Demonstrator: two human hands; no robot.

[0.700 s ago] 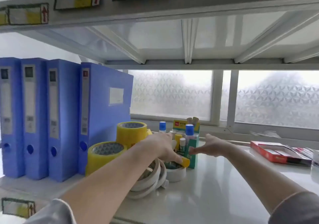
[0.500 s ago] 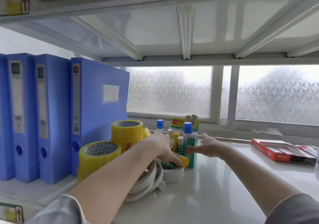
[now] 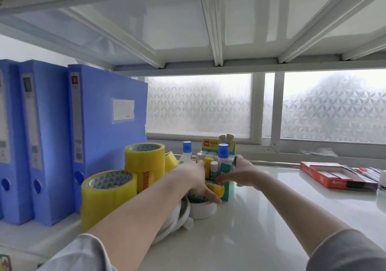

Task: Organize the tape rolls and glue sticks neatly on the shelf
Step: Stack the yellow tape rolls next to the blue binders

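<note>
Blue binders (image 3: pixel 100 137), yellow tape rolls (image 3: pixel 144 166), white tape roll (image 3: pixel 203 209), green-yellow glue box (image 3: pixel 227 166), blue-capped bottles (image 3: pixel 223 148), red box (image 3: pixel 325 175), white shelf (image 3: pixel 271 218), geometric-patterned frosted window (image 3: pixel 198 103).

Both hands on the green glue-stick box (image 3: pixel 226 179) on the white shelf (image 3: pixel 261 218): right hand (image 3: pixel 242 173) wraps its right side, left hand (image 3: pixel 194 176) holds a yellow glue stick (image 3: pixel 216 188) at its front. Yellow tape rolls (image 3: pixel 144 162) stacked left, beside blue binders (image 3: pixel 100 128).
</note>
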